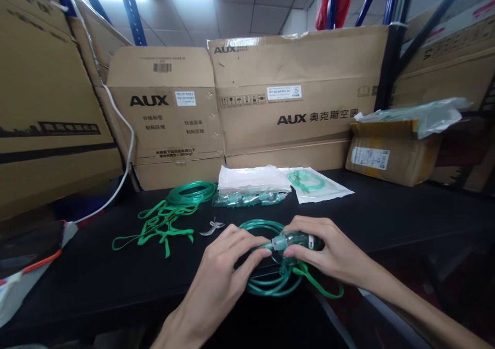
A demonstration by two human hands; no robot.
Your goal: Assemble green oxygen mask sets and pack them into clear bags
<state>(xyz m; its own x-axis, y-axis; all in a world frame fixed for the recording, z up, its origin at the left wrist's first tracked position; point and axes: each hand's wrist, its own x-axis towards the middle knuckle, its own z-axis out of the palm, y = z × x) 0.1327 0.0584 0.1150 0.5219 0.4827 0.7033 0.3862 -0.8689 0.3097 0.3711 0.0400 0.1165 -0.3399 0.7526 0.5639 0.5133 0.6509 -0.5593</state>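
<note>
Left hand (228, 261) is closely pinching a tube end (268, 246); right hand (334, 251) is half curling around a green fitting (297, 241), above coiled tubing (266, 291). Tube is probably feeling light, soft, slippery; stiff fitting is likely offering firmer hold.

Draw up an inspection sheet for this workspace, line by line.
Surface: smooth black tabletop.
Job's things: narrow green plastic tube meeting a pale-green plastic connector on a translucent dark-green plastic body; coil of translucent green tubing beneath.
Clutter: second green tubing coil; tangled flat green straps; small clear plastic piece; white-and-clear packaging holding pale-green fittings; flat white packet showing green tubing.
Hands: left hand pinches the tube; right hand grips the body. Tube's seating cannot be judged.
Cables: white cable at left, running down towards a dark, orange-edged device.
Surroundings: brown cardboard AUX cartons behind; smaller brown cardboard box at right, plastic bag on top; blue metal posts.
</note>
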